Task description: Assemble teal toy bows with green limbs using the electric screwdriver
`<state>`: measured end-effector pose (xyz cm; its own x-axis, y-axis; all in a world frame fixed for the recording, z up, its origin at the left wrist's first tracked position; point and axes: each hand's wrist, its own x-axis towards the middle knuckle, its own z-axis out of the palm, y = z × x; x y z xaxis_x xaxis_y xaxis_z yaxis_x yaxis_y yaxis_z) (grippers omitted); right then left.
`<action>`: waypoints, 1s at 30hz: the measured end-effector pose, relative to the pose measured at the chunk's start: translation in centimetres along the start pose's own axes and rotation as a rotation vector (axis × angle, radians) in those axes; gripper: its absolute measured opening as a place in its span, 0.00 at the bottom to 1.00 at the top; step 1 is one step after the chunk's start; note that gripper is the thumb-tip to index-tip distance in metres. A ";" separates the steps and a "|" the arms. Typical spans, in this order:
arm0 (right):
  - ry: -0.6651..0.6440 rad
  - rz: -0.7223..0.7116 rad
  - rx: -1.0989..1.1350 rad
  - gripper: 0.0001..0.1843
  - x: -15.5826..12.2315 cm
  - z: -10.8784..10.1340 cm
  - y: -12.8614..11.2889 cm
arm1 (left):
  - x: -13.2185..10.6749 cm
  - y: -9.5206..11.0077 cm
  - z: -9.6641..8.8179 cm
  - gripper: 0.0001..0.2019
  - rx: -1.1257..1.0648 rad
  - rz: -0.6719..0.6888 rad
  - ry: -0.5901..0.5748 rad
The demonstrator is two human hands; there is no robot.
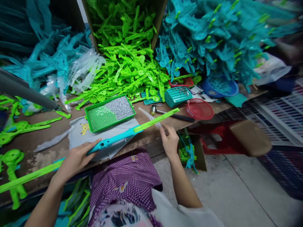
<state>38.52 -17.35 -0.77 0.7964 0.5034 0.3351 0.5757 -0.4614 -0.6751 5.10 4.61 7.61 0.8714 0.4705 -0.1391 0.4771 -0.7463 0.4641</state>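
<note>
My left hand [77,159] is wrapped round the middle of a long plastic piece, its teal body [115,140] lying slantwise over the table's front edge. From one end of it a bright green arm [158,119] sticks out to the right; another green length [30,177] runs out past my wrist on the left. My right hand [169,141] is near the green arm's tip, its fingers pinching the end of a narrow translucent plastic sleeve [148,114]. The sleeve passes behind the green arm. Below the teal body lies a pale cloth [79,138] with a yellow print.
A green tray [98,118] of small metal pins sits beyond the piece. Nearby are a hammer [180,117], a red basket [200,108] and a teal box [178,97]. Green parts [132,69] and teal parts [208,37] pile up behind. A red stool [217,138] stands at right.
</note>
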 end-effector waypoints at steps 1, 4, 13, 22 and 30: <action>0.068 0.032 0.046 0.21 0.3 -0.6 0.5 | 0.0 0.0 0.0 0.25 -0.006 0.007 0.000; 0.269 0.178 0.138 0.25 3.0 -1.6 1.6 | 0.2 0.0 -0.2 0.24 -0.015 0.023 -0.016; -0.002 -0.232 0.065 0.29 14.7 -2.4 2.5 | -0.4 0.9 0.5 0.26 0.278 0.075 0.037; -0.390 -0.324 -0.739 0.19 10.0 -0.7 3.8 | 0.1 1.3 4.7 0.28 0.651 0.032 0.126; -0.427 -0.271 -0.613 0.20 11.3 -4.1 1.7 | 0.7 1.1 4.4 0.27 0.523 -0.042 -0.142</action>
<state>49.20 -15.43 4.55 0.5455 0.8351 0.0709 0.8376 -0.5402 -0.0819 6.73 2.01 4.23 0.8397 0.4642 -0.2820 0.4740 -0.8798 -0.0367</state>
